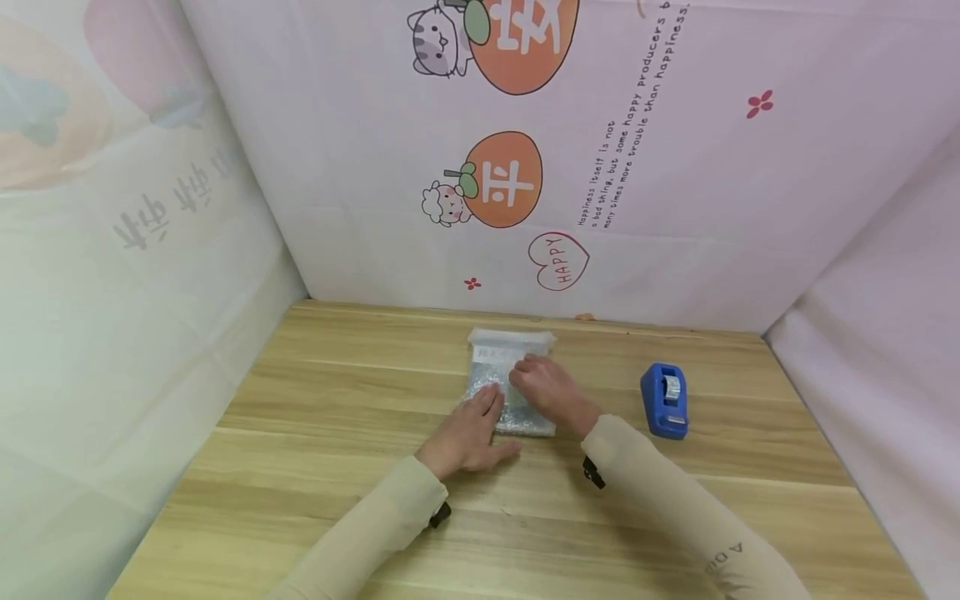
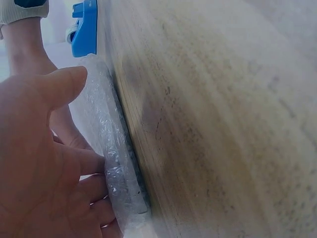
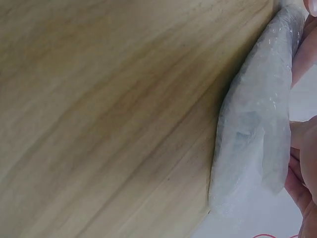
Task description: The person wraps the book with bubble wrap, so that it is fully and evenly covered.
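A flat packet wrapped in clear bubble wrap (image 1: 527,422) lies on the wooden table, with a pale band across its far end. My left hand (image 1: 468,433) rests on the packet's left side with fingers straight and thumb spread toward me. In the left wrist view its fingertips touch the wrap (image 2: 118,171) along the edge. On the packet's right side, my right hand (image 1: 551,392) touches the upper face with bent fingers. The right wrist view has its thumb and fingers against a raised fold of wrap (image 3: 275,163); I cannot tell whether they pinch it.
To the right of the packet stands a blue tape dispenser (image 1: 665,400) with a roll of tape in it. Printed white cloth (image 1: 375,208) hangs behind the wooden table (image 1: 337,392) and along both sides. Dark straps show at both wrists.
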`<action>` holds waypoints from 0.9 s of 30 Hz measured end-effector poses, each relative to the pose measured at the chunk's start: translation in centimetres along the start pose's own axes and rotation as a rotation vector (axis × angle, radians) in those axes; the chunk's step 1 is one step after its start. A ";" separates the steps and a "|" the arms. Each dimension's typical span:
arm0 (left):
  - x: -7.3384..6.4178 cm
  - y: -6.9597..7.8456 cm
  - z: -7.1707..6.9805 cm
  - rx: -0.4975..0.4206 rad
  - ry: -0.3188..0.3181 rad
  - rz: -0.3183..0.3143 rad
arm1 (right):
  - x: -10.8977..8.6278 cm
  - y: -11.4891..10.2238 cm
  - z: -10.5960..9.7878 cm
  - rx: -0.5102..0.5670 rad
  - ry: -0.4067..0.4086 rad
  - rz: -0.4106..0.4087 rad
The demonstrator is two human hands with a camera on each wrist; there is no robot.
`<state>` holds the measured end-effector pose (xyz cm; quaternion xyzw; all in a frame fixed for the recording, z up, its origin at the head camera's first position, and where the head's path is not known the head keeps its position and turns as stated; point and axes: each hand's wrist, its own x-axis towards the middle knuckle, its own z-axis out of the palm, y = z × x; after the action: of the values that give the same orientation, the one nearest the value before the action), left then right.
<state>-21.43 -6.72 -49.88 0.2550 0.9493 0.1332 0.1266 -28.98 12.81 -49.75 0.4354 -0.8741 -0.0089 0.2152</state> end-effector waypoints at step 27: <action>0.0 0.3 -0.1 -0.016 0.011 0.007 | -0.5 -0.8 0.6 -0.050 -0.042 0.007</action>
<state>-21.30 -6.49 -49.72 0.2564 0.9481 0.1425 0.1231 -28.33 12.58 -50.64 0.4264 -0.8795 -0.0391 0.2075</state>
